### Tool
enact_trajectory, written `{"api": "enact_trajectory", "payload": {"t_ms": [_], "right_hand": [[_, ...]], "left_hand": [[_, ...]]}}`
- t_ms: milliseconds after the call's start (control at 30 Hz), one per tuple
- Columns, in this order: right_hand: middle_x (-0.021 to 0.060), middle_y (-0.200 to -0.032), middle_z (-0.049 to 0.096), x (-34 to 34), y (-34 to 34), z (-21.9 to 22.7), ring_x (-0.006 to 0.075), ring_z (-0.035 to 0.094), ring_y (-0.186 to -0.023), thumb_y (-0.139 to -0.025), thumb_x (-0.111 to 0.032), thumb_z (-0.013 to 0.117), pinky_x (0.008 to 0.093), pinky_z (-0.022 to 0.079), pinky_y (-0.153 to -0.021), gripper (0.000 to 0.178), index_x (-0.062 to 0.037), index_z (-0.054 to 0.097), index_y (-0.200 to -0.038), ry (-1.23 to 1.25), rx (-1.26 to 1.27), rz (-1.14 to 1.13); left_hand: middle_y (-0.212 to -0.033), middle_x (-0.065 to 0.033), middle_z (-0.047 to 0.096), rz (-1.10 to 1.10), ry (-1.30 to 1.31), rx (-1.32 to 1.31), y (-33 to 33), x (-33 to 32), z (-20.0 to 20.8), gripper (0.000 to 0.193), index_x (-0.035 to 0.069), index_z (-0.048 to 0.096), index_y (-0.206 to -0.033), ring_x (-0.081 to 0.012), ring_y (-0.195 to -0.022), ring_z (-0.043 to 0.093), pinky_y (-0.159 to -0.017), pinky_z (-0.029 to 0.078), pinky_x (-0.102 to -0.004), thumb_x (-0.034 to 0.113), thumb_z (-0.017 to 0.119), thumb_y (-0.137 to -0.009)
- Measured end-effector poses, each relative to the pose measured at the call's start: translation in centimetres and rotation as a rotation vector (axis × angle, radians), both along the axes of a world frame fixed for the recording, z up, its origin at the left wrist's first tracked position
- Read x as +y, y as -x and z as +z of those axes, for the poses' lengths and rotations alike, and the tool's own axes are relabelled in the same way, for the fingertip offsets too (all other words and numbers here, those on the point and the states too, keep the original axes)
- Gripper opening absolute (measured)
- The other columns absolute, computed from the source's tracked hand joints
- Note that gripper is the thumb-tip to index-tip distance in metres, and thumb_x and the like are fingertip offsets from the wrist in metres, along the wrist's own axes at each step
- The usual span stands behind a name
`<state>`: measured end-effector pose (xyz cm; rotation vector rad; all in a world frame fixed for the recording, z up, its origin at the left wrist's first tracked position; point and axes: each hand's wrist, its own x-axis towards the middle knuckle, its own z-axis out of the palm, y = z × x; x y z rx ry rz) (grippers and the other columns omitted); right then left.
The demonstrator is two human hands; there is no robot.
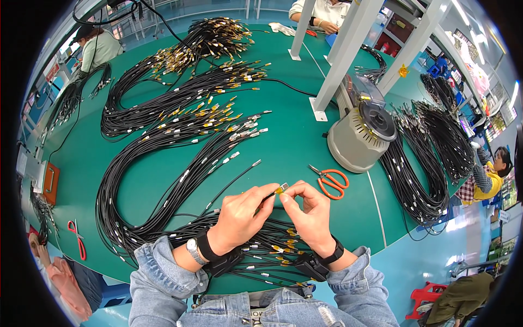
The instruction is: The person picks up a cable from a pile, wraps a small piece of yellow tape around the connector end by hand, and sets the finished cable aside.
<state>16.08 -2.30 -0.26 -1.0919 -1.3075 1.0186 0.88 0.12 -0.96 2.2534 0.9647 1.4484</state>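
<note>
My left hand [239, 213] is closed in a pinch on a black cable, near its end. At that end, between my two hands, sit a small silvery connector and a bit of yellow tape [280, 189]. My right hand [309, 211] is closed too, thumb and forefinger pinching at the yellow tape. Under my wrists lies a bundle of black cables [267, 248], many with yellow-wrapped ends. A large bundle of black cables [117, 185] with white labels curves to the left of my hands.
Orange-handled cutters [333, 183] lie right of my hands, beside a round grey tape dispenser [357, 136] and a white metal post [338, 71]. Red scissors [77, 240] rest at the left edge. More cable bundles [419, 180] cover the right side. Other people sit around the green table [294, 147].
</note>
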Motion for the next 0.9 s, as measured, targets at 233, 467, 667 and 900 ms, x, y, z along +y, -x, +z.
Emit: {"api": "enact_trajectory", "payload": {"t_ms": [233,467,667,900], "right_hand": [[0.0037,-0.081,0.058,0.0,0.0,0.0,0.0094,0.051,-0.077,-0.081,0.002,0.060,0.0231,0.041,-0.071,0.004,0.0025,0.058,-0.083,0.012,0.003,0.023],[0.0033,-0.083,0.058,0.1,-0.1,-0.3,0.0093,0.051,-0.078,-0.081,0.000,0.061,0.0231,0.041,-0.072,0.005,0.0022,0.058,-0.086,0.034,0.042,0.054],[-0.0007,-0.078,0.058,0.3,0.1,-0.3,0.0067,0.051,-0.075,-0.082,-0.003,0.062,0.0215,0.042,-0.071,0.006,0.0003,0.059,-0.086,0.092,0.139,0.063],[0.0021,-0.087,0.057,0.1,0.8,1.1,0.0081,0.052,-0.078,-0.084,-0.006,0.060,0.0239,0.042,-0.073,0.007,-0.0008,0.058,-0.089,0.241,0.398,0.145]], "left_hand": [[-0.060,-0.0059,0.058,-0.040,0.189,-0.078,0.0,-0.4,0.3,0.023,0.000,0.059,-0.100,-0.0076,-0.046,0.051,-0.042,0.038,-0.0217,-0.004,0.063,-0.078],[-0.063,-0.0028,0.060,-0.101,0.348,-0.152,0.1,-0.4,0.0,0.018,-0.002,0.058,-0.100,-0.0025,-0.050,0.048,-0.044,0.036,-0.0192,-0.003,0.059,-0.082],[-0.063,-0.0014,0.060,-0.116,0.399,-0.165,0.2,-0.4,0.2,0.016,-0.003,0.058,-0.100,-0.0010,-0.053,0.048,-0.045,0.035,-0.0181,-0.003,0.057,-0.084],[-0.063,-0.0007,0.061,-0.087,0.416,-0.160,0.4,-0.5,0.7,0.017,-0.002,0.058,-0.100,-0.0010,-0.053,0.049,-0.045,0.035,-0.0170,-0.001,0.058,-0.083]]}}
